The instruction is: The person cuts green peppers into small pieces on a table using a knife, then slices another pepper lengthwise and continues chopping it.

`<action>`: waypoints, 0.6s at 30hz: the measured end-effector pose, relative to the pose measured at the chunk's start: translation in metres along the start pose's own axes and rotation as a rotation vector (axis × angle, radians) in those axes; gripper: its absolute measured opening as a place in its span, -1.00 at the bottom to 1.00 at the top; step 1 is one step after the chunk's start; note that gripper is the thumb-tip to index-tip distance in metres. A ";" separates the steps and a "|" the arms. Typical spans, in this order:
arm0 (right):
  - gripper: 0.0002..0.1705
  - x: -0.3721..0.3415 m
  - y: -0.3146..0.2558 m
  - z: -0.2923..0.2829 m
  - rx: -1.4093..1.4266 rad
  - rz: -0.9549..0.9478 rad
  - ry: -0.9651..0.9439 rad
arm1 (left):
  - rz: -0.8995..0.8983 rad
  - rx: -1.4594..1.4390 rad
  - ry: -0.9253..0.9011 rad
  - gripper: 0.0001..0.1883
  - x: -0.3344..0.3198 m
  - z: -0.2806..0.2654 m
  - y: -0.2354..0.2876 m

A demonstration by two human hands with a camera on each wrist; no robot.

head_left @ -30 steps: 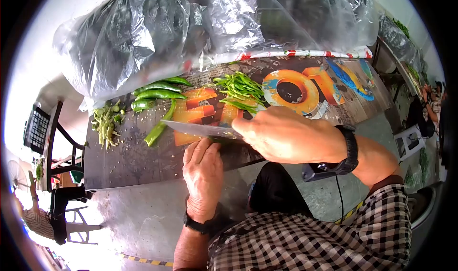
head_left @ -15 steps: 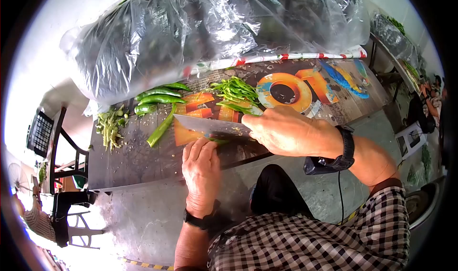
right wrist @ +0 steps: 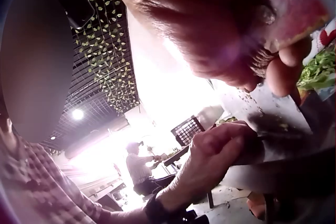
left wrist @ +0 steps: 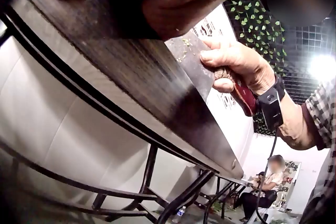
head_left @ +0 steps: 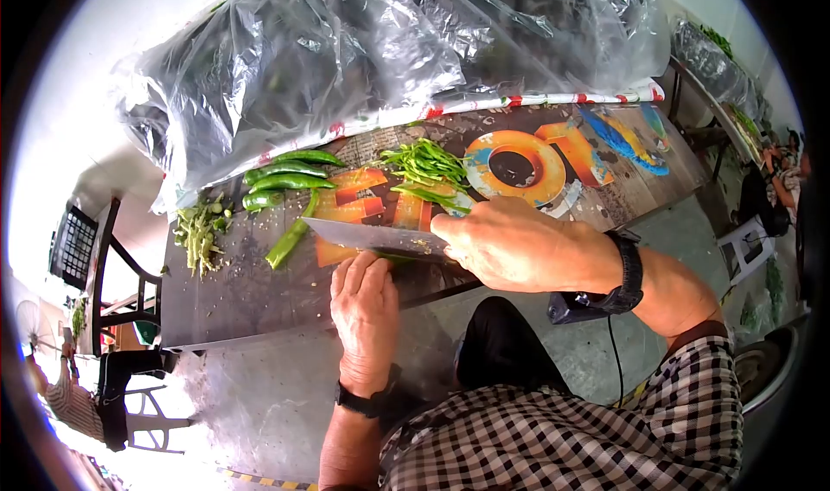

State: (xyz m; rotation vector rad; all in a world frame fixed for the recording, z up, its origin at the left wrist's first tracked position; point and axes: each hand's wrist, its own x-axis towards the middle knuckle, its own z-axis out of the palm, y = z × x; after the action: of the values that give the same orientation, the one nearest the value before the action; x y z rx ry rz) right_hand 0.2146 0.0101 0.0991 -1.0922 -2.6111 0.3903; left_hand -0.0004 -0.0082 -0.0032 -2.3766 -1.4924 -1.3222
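Observation:
In the head view the right hand grips a broad knife, its blade pointing left across the table's near side. The knife's dark red handle shows in the left wrist view. Close below the blade, the curled fingers of the left hand hold down a green pepper, mostly hidden by hand and blade. Beyond the blade lie a long cut pepper piece, several whole green peppers and a pile of thin green strips. Pale pepper cores are heaped at the left.
Clear plastic sheeting covers a raised load along the table's far side. The printed table has its near edge by the left hand. A black crate and a seated person are at the left, another person at far right.
The knife blade rose away from the left hand, then came back down toward it. The left hand stays nearly in place on the pepper. The plastic sheeting has shifted in its folds.

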 end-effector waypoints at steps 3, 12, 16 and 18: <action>-0.86 -0.001 0.001 -0.003 0.004 -0.021 -0.016 | 0.003 -0.013 -0.001 -0.77 0.000 -0.001 0.000; -0.90 0.010 -0.004 -0.004 -0.020 -0.035 -0.127 | -0.023 -0.017 -0.047 -0.76 0.002 -0.004 0.000; -0.88 0.030 -0.006 0.003 -0.072 -0.117 -0.075 | -0.030 -0.022 -0.024 -0.80 0.004 -0.004 0.001; -0.88 0.037 -0.005 0.014 -0.078 -0.152 0.008 | -0.018 -0.023 -0.005 -0.80 0.003 -0.001 0.002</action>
State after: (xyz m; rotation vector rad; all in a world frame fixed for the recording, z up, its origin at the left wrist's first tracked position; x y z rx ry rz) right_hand 0.1814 0.0320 0.0940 -0.9078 -2.7002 0.2525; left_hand 0.0008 -0.0076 0.0004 -2.3877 -1.5122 -1.3458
